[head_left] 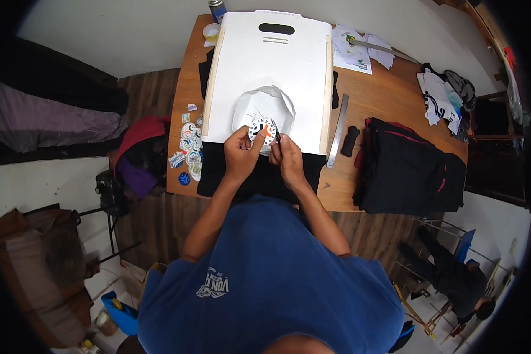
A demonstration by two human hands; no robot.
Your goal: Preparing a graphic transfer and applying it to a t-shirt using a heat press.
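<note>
My left hand (241, 156) pinches a round white sticker (263, 124) printed in black, orange and blue, with the thumb on its face. At the sticker's right edge, my right hand (289, 162) grips small dark scissors (277, 130), its fingers closed around the handles. Whether the blades are touching the sticker is too small to tell. Beneath both hands is a shallow white paper bowl (282, 97) with thin white clippings inside. The bowl sits on the lower part of a large white panel (265, 65) with a dark oval slot near its far end.
Several printed cutouts (190, 138) lie left of the panel on the wooden table (351, 177). A metal ruler (337, 131), a small black roll (350, 141) and a stack of dark folded garments (410, 168) are on the right. Paper sheets (354, 50) lie at the back.
</note>
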